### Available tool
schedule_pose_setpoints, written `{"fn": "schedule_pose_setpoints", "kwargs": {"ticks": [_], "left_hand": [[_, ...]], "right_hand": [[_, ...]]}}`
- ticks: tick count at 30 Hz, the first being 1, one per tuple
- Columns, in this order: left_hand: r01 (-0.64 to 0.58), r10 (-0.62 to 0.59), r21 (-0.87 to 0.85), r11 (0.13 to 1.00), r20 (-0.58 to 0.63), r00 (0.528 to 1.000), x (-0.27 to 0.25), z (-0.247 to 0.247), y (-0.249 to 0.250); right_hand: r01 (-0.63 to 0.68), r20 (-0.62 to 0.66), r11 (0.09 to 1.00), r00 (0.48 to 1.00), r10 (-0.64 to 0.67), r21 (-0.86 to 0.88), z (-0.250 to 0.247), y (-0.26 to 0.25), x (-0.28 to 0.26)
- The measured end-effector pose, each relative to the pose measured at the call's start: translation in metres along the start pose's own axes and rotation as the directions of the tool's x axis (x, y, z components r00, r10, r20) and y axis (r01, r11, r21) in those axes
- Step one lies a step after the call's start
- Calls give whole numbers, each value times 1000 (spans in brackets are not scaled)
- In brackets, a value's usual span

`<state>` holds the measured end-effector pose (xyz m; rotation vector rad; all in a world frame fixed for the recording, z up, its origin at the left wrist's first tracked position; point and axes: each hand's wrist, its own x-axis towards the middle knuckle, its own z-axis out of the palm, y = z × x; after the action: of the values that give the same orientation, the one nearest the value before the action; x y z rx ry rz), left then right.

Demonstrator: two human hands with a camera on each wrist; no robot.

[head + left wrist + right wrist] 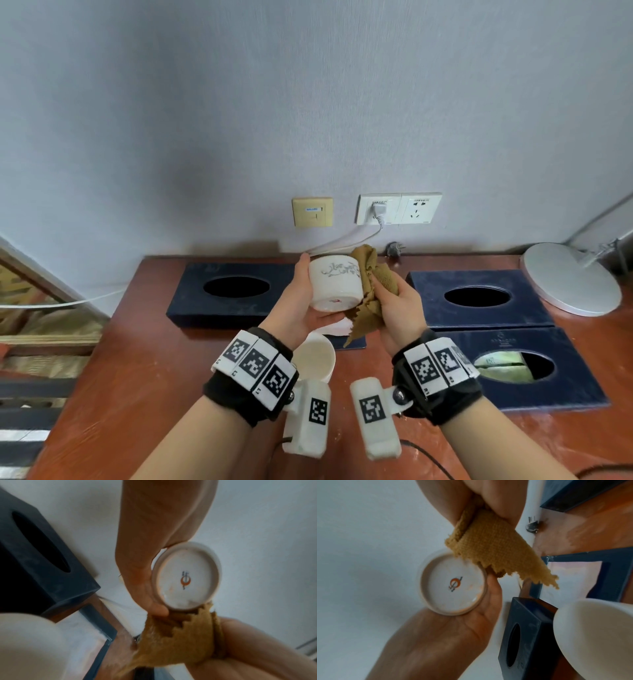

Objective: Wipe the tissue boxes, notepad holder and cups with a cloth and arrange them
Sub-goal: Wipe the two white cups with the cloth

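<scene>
The head view alone shows the cup's (pixel 335 286) side with its grey leaf pattern; both wrist views look up at its base, where an orange and blue mark (pixel 185 580) sits inside the foot ring. The left hand (pixel 301 305) is raised off the worktop (pixel 137 377), palm turned inward, its grip closed on the cup, thumb on the near side and fingers round the far side, so the cup lies tilted with its base toward the person. The right hand (pixel 397 308) is just right of that grip, its own grip closed on the bunched tan cloth (pixel 368 291), which is pressed against the cup's right wall; a ragged corner hangs below the base.

Two cups show: the held one and a second (pixel 317 358) standing on the worktop below the left wrist. Three dark blue boxes: one (pixel 233 291) left of the hands, two (pixel 479 296) (pixel 524 368) to the right. The notepad holder (pixel 346 334) lies beneath the hands, mostly hidden.
</scene>
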<state>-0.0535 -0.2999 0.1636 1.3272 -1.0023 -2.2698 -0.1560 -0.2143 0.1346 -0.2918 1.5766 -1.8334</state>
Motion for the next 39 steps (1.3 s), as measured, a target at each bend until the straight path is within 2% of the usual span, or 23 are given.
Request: {"fn": "schedule_pose_setpoints", "kwargs": {"ticks": [3,6,10,13,16,19,21,24,27,33,36,39], "left_hand": [[32,-29,102,994,-33,999,-2,9,2],[-18,38,234,972,-81,996,-4,11,-1],[-76,100,256,964,-82,992,-6,10,-6],[-102,121,279,955,-53,991,-11,10,-4],[-113,135,286,952,-58,989,-8,0,-5],[-122,121,102,987,20,992,-6,-14,-5],[-134,135,-22,991,66,989,-7,-19,-5],[-169,173,-42,985,95,980,-4,-15,-8],[-164,161,11,986,116,980,-4,-10,-10],[-13,-16,200,980,142,990,2,-17,-19],[-27,5,170,985,129,992,-3,-19,-13],[23,-35,70,997,171,985,2,-23,-11]], "right_hand": [[1,-108,997,994,-9,-77,-3,10,0],[78,-144,975,983,-109,-209,-4,11,-1],[118,-169,951,971,-171,-287,-6,8,4],[104,-174,945,971,-164,-311,-7,8,5],[98,-149,962,979,-139,-255,-11,3,5],[33,-104,999,994,-33,0,-22,-7,7],[-17,-81,989,996,29,146,-26,-11,9],[-41,-4,999,999,41,28,-19,-9,3],[12,119,995,993,0,-101,-5,-5,-9],[126,160,973,982,-95,-193,-2,-13,-8],[89,131,984,989,-69,-152,-6,-13,0],[18,101,1000,995,-18,6,-14,-13,4]]}}
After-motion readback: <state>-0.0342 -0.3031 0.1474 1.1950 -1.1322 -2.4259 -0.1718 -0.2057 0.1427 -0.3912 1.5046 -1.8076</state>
